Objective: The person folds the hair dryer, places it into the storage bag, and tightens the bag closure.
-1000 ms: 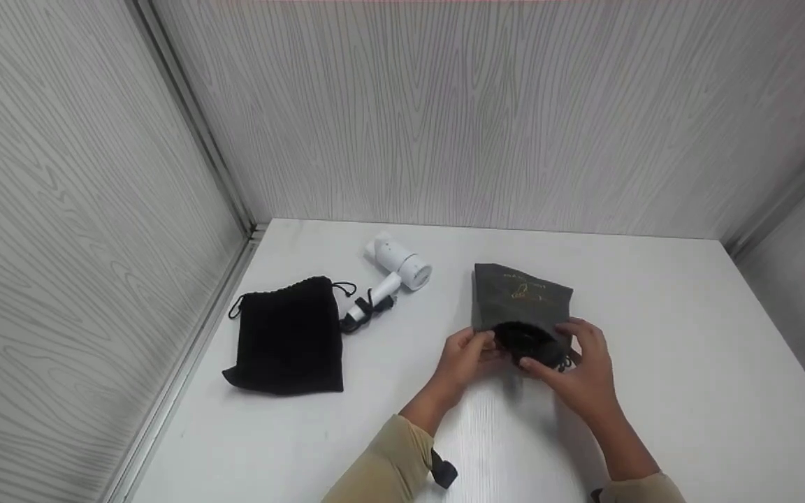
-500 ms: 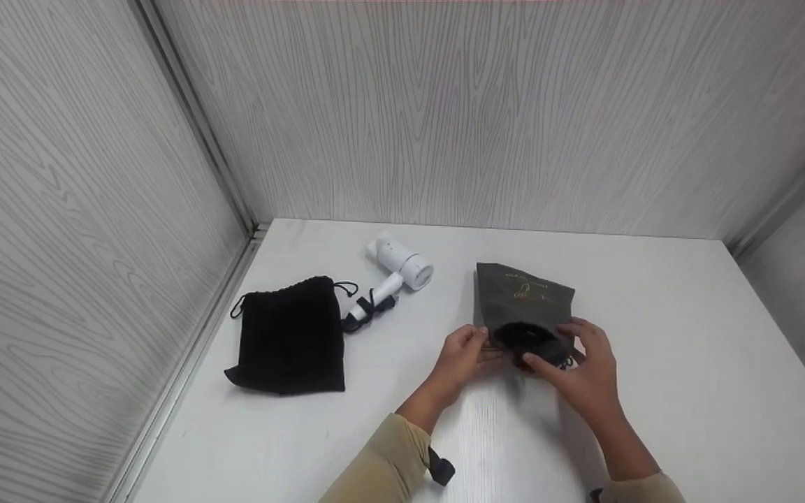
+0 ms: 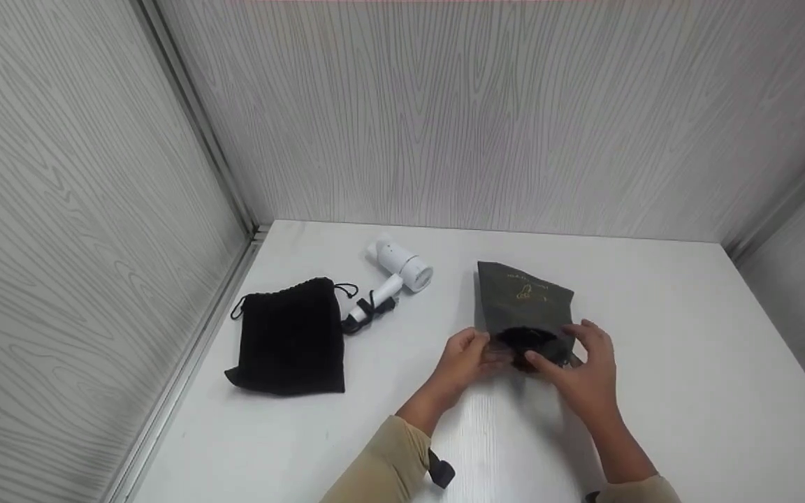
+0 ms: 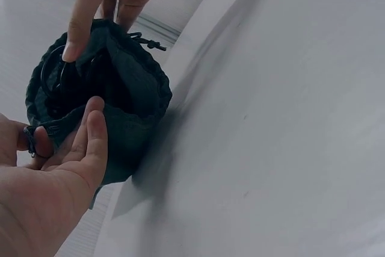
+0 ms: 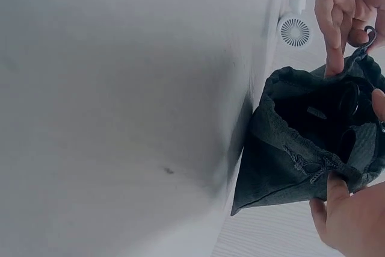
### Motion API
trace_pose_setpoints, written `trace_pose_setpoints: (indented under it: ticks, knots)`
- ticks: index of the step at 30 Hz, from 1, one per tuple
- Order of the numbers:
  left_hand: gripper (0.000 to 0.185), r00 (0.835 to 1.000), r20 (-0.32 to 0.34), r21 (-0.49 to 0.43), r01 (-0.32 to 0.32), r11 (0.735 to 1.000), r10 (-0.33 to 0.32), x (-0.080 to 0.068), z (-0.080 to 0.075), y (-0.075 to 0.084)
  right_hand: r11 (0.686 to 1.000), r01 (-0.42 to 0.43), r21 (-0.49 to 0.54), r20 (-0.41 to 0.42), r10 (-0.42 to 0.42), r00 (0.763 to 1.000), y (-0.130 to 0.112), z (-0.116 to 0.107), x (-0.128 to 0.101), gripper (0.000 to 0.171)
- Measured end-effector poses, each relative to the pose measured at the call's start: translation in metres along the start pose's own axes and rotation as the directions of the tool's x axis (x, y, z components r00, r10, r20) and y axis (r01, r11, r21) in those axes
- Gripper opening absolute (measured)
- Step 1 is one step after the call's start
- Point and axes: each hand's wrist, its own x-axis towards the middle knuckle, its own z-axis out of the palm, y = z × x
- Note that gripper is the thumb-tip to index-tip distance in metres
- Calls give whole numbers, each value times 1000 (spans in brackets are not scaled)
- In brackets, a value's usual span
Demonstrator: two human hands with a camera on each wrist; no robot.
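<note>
A dark grey drawstring pouch (image 3: 525,297) with gold print lies at the right of the table, its mouth facing the person. My left hand (image 3: 460,360) grips the left side of the rim. In the left wrist view, two fingertips (image 4: 96,118) of that hand lie along the lip of the mouth. My right hand (image 3: 591,381) holds the opposite side, with its thumb at the mouth and other fingers outside. Inside the pouch, the right wrist view shows a dark, glossy, looped item (image 5: 349,99), its kind unclear. Knotted cords (image 5: 310,164) hang at the rim.
On the left lies a flat black drawstring pouch (image 3: 291,342). Beside it is a white hair dryer (image 3: 399,264), its black cord (image 3: 373,307) bundled around the handle. Pale wood-grain panels (image 3: 472,112) enclose the white table (image 3: 689,349) at the back and sides.
The pouch stays almost in place while its mouth shifts slightly. Both hands keep hold of the rim, with small finger movements; the left fingers spread a little at the mouth.
</note>
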Motion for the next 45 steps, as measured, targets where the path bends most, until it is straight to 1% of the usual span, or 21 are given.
trace_pose_setpoints:
  ticks: [1,3,5,7,9,10,13,16,17,18,20,24,26,28,32,38,41,45]
  knots:
    - [21,1000,1,-5,-1,1000,1,0,1,0,999,-46,22,30,45,999,0,0,0,92]
    - [21,1000,1,-10,-1,1000,1,1,2,-1,991,-125,48,108,119,987,0,-1,1,104]
    - [22,1000,-6,-8,1,1000,-1,1,3,-1,985,-162,51,194,149,970,1,-3,2,114]
    - [22,1000,-22,-9,5,1000,-5,1,3,-1,987,-151,62,265,130,955,3,-6,3,117]
    - [22,999,-42,-15,8,1000,-8,1,3,-1,986,-130,101,317,92,944,4,-9,3,119]
    - [23,999,-49,-20,8,1000,-9,1,3,-1,987,-117,113,333,74,940,5,-11,3,121]
    - [24,998,-60,-32,8,999,-10,2,1,-1,977,-120,177,371,47,928,7,-14,3,125]
    - [24,998,-53,-27,11,1000,-13,3,0,-1,972,-139,191,393,54,918,7,-15,2,119]
    - [24,998,-53,-23,13,1000,-14,3,0,0,967,-153,203,391,64,918,6,-15,2,115]
    - [24,998,-54,-21,13,1000,-14,3,-1,0,969,-154,194,379,71,923,6,-15,2,110]
    - [23,998,-58,-21,13,1000,-14,3,-2,1,968,-168,184,331,100,938,5,-16,2,97]
    - [22,998,-68,-21,6,1000,-8,2,-4,6,969,-183,169,156,157,975,5,-20,4,57]
    - [23,998,-70,-18,-1,1000,0,1,-5,9,969,-178,170,80,166,983,5,-21,5,38]
    - [23,997,-76,-7,-8,1000,8,1,-7,12,973,-158,166,26,155,988,5,-23,5,26]
    - [23,994,-99,9,-35,999,36,2,-11,15,977,-140,160,-17,145,989,5,-25,6,20]
    - [26,983,-165,67,-68,995,78,2,-17,20,976,-165,144,-50,174,983,5,-27,7,18]
    - [27,982,-167,70,-83,994,94,2,-18,23,974,-167,155,-43,175,984,4,-28,7,18]
    - [28,985,-150,29,-86,996,89,2,-18,25,966,-184,184,-12,189,982,2,-29,9,22]
